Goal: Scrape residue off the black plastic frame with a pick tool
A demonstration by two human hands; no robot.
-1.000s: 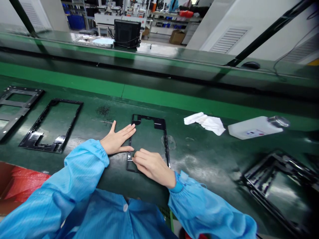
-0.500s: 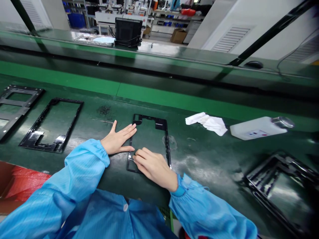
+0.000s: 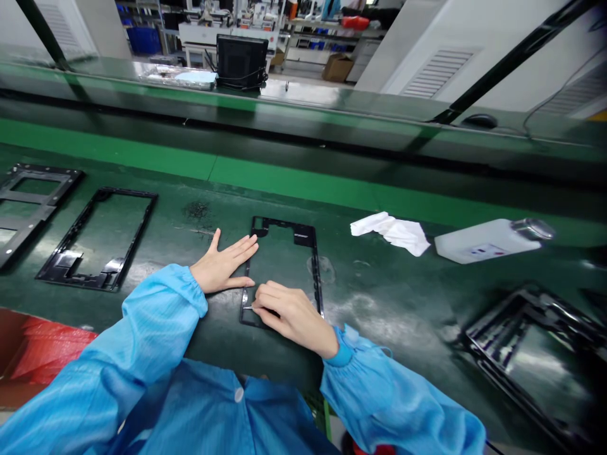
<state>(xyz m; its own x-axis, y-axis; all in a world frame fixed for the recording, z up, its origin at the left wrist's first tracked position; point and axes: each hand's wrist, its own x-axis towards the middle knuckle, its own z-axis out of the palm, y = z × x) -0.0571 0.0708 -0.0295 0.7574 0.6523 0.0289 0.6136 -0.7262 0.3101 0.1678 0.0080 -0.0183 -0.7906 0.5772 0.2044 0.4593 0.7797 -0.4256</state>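
A black rectangular frame (image 3: 317,270) lies flat on the green bench in front of me. My left hand (image 3: 222,264) is spread, its fingertips and thumb resting on the frame's left side. Over the lower left part of the frame, my right hand (image 3: 289,313) is pinched on a small thin metallic piece (image 3: 248,308). The tip of that piece meets the frame's left rail; most of it is hidden by the fingers, so its kind does not show.
To the left lie another black frame (image 3: 127,253) and a grey-black fixture (image 3: 40,212). Dark shavings (image 3: 196,210) sit nearby. Rightward are a white cloth (image 3: 393,232), a white bottle (image 3: 474,243) on its side and stacked black frames (image 3: 497,360). A red-lined box (image 3: 47,354) stands lower left.
My right hand has shifted very slightly, and the metallic piece now points more level and sits a little lower on the rail. The left hand stays in place.
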